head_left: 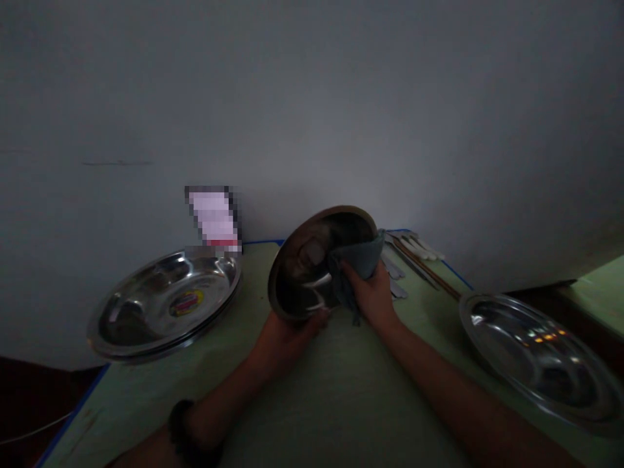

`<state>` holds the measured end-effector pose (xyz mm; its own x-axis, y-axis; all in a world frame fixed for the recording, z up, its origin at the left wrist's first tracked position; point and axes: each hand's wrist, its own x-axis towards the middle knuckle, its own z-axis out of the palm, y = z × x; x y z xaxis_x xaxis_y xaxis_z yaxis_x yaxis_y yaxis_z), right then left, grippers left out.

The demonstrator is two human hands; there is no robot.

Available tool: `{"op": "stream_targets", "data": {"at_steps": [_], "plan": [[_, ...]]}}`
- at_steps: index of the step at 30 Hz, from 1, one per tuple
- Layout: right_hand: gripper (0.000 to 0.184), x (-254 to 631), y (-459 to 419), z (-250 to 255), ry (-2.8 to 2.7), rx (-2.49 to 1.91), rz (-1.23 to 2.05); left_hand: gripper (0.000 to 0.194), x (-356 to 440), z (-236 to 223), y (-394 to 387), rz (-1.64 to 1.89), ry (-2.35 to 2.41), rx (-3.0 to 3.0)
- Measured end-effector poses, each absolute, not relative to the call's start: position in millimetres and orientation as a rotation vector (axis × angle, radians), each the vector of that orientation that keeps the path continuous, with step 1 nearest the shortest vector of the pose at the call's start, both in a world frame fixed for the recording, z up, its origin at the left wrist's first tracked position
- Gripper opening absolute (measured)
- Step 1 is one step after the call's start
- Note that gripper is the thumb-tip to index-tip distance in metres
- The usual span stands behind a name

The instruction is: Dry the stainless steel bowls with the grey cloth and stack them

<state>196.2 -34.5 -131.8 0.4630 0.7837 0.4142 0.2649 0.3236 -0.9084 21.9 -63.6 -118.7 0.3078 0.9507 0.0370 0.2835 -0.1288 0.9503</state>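
Observation:
A round steel plate is tilted up on its edge above the middle of the green table. My left hand grips its lower rim from below. My right hand is closed on a blue-grey cloth and presses it against the inside of the plate at its right side. Part of the plate's right rim is hidden by the cloth.
A stack of steel plates with a sticker sits at the left. Another steel plate lies at the right edge. Spoons and chopsticks lie by the grey wall behind. A pixelated card leans on the wall.

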Motion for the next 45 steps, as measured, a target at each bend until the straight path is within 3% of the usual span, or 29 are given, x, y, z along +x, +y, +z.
{"op": "stream_targets", "data": {"at_steps": [4, 8, 19, 28, 32, 40, 45], "plan": [[0.035, 225.6, -32.5, -108.5, -1.226, -1.251, 0.218, 0.036, 17.2, -125.2, -59.1, 0.809, 1.221, 1.565], [0.034, 228.5, -34.2, -101.5, -1.181, -1.247, 0.191, 0.036, 14.1, -125.1, -59.7, 0.788, 1.180, 1.696], [0.038, 168.4, -46.2, -145.7, -0.844, -1.104, 0.884, 0.038, 14.4, -119.8, -63.3, 0.698, 1.126, 1.773], [0.032, 218.8, -37.1, -100.6, -1.167, -1.201, 0.358, 0.039, 13.7, -117.2, -62.5, 0.876, 1.195, 1.629], [0.031, 215.9, -36.7, -105.5, -1.090, -1.187, 0.418, 0.031, 10.8, -119.9, -61.5, 0.894, 1.172, 1.734], [0.035, 162.7, -54.5, -136.6, -0.945, -1.128, 0.918, 0.031, 12.7, -118.6, -66.3, 0.717, 1.262, 1.801], [0.033, 188.7, -46.4, -118.5, -1.067, -1.210, 0.682, 0.039, 16.2, -120.5, -65.4, 0.742, 1.186, 1.818]]}}
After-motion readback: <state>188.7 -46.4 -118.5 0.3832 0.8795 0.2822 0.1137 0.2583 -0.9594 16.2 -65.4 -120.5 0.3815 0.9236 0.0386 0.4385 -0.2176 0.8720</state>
